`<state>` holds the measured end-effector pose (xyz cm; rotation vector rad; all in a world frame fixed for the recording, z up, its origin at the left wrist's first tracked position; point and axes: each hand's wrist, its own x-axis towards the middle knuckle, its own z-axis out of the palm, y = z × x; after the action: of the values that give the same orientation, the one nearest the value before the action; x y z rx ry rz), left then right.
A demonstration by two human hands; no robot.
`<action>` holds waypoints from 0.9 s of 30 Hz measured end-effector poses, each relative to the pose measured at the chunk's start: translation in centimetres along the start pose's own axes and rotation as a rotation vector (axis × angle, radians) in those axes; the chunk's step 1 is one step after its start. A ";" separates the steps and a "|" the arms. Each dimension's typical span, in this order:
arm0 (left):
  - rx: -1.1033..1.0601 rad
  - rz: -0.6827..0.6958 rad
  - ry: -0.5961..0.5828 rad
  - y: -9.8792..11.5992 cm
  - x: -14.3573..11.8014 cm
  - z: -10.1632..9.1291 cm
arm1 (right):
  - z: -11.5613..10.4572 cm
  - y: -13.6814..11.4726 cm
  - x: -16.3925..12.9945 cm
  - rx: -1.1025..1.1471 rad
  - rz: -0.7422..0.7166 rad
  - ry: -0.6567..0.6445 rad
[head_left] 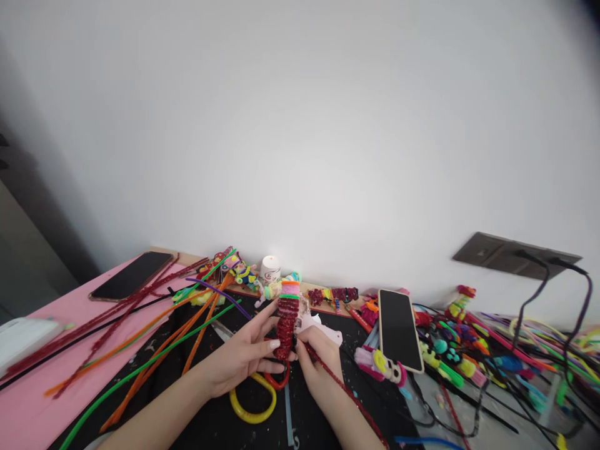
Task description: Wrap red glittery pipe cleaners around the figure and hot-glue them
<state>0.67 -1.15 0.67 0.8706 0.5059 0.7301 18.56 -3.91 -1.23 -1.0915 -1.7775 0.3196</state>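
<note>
Both hands are working above the black mat: the left hand is gripping a light, fuzzy, bendable red pipe-cleaner coil figure around its middle, while the right hand is pinching its trailing red pipe-cleaner tail, which looks easily squashed.

No readable text or labels

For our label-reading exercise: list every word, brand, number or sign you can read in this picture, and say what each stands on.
No text can be read for certain.
White jar by the wall: a red mark on its label, too small and blurred to read.
Two phones: dark screens, nothing showing.
Wall socket plate: no legible marking.
</note>
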 end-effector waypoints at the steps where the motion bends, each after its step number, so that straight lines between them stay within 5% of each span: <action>1: 0.001 -0.002 -0.002 0.0 0.0 0.0 | 0.0 0.0 0.0 0.002 0.003 -0.003; 12: -0.028 -0.012 -0.014 0.0 0.0 0.0 | 0.2 -0.5 0.1 0.056 0.061 -0.002; 20: -0.075 -0.019 -0.030 0.0 -0.1 0.0 | 0.8 -0.7 -0.3 0.382 0.300 -0.050; 25: -0.098 -0.017 -0.051 0.0 -0.1 0.1 | 1.5 -0.1 -1.0 0.519 0.493 0.046; 27: -0.112 -0.016 -0.062 0.0 -0.1 0.0 | 1.8 0.0 -1.0 0.687 0.596 -0.025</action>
<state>0.58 -1.26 0.69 0.7811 0.4121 0.7080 17.16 -4.25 -2.76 -1.0673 -1.1641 1.2073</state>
